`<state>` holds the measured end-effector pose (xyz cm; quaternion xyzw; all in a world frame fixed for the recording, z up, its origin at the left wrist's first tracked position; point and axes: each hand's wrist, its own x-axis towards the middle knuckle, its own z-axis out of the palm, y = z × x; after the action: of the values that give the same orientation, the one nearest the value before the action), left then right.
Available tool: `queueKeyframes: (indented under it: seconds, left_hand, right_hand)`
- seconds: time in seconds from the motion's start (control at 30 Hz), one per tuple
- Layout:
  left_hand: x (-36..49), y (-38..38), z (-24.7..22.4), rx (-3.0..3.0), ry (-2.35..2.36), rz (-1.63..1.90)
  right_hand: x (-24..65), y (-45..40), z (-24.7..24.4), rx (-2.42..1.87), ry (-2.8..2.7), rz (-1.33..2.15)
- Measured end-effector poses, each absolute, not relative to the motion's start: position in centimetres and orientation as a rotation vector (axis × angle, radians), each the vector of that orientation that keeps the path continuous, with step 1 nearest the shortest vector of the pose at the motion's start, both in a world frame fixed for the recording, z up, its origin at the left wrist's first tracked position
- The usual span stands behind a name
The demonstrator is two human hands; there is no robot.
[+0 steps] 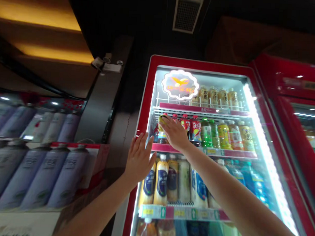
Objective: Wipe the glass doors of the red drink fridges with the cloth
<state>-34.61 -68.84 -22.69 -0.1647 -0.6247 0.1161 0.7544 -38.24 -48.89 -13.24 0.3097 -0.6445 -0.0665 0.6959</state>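
A tall red-framed drinks cooler (201, 65) with a lit glass front stands before me. My right hand (174, 132) reaches up to the glass at the second shelf, its fingers over a small yellow-green cloth (162, 119) pressed flat there. My left hand (140, 159) is raised at the cooler's left frame edge, fingers spread, holding nothing. Whether its palm touches the frame is hard to tell. Behind the glass are red-capped bottles (195, 129), green bottles (206, 133) and, one shelf down, bottles with blue labels (162, 181).
Large pale-purple bottles (66, 178) fill the shelves at the left. A glowing scalloped sign (180, 85) sits at the cooler's upper left. Another red cooler (299, 90) adjoins on the right. A vent (187, 14) is in the dark ceiling.
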Motion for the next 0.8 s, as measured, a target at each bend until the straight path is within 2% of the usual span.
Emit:
queueKeyframes:
  seconds: [0.13,0.27,0.4,0.5,0.63,0.8]
  left_hand:
    - [-35.0,-66.8,-22.2,-0.407,-1.366,0.238]
    - [-34.6,-66.4,-23.6,-0.453,-1.388,0.213]
    - [-34.9,-65.1,-23.9,-0.510,-1.378,0.196]
    - [-35.5,-62.8,-23.3,-0.548,-1.373,0.199]
    - [-35.8,-60.5,-23.4,-0.588,-1.366,0.200]
    - [-36.5,-59.9,-24.6,-0.569,-1.409,0.144]
  right_hand:
    - [-38.1,-44.2,-10.6,0.372,-1.459,0.010]
    - [-38.9,-41.6,-15.0,0.232,-1.452,0.028]
    - [-39.4,-42.6,-18.0,0.382,-1.449,-0.104]
    - [-39.4,-41.1,-15.2,0.467,-1.446,-0.153]
    - [-39.3,-35.2,-12.1,0.240,-1.459,0.036]
    - [-39.1,-32.4,-16.2,0.133,-1.455,0.056]
